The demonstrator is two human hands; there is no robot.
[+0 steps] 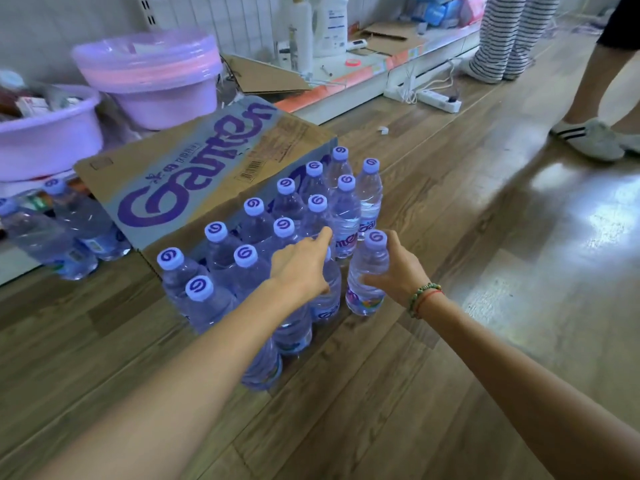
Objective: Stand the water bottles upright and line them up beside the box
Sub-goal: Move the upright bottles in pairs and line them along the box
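A brown cardboard box (194, 174) with purple lettering lies on the wooden floor. Several clear water bottles with pale purple caps (254, 230) stand upright in rows along its near side. My right hand (398, 271) is wrapped around one upright bottle (369, 271) at the right edge of the group, a short gap from the others. My left hand (303, 266) rests on top of another bottle (327, 292) in the group, covering its cap; its fingers are curled over it.
Two more bottles (69, 233) lie on a low ledge left of the box. Lilac plastic basins (156, 77) stand behind it. A low shelf with cardboard and detergent bottles runs along the wall. A power strip (440, 100) lies on the floor. Two people's legs (588, 98) stand at far right.
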